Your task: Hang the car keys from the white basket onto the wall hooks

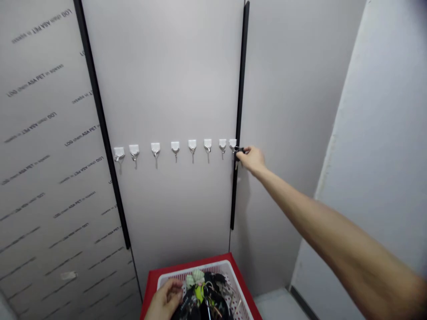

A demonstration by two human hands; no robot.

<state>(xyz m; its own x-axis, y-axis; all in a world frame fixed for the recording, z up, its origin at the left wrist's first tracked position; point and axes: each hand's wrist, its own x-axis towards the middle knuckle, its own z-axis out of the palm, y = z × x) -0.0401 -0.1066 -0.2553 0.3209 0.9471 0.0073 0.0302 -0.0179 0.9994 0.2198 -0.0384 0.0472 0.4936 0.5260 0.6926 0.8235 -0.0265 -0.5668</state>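
Note:
My right hand (252,159) reaches out to the rightmost white wall hook (232,144). Its fingers are closed on a small black item (239,154) with a metal part, held right at that hook; its exact kind is too small to make out. Low in the view, my left hand (166,298) is over the left rim of a white plastic basket (227,265). Its fingers are loosely curled and apart, with nothing visible in them. Inside the basket lies a pile of black straps and metal rings (208,293), with a bright yellow piece (199,292) and a pale green checked piece (194,278).
Several more white hooks (175,146) run in a row across the grey panel. Long black handles (100,111) edge the panel on both sides. The basket stands on a red surface (153,278). Printed film (43,133) covers the left panel; a white wall (376,146) is at right.

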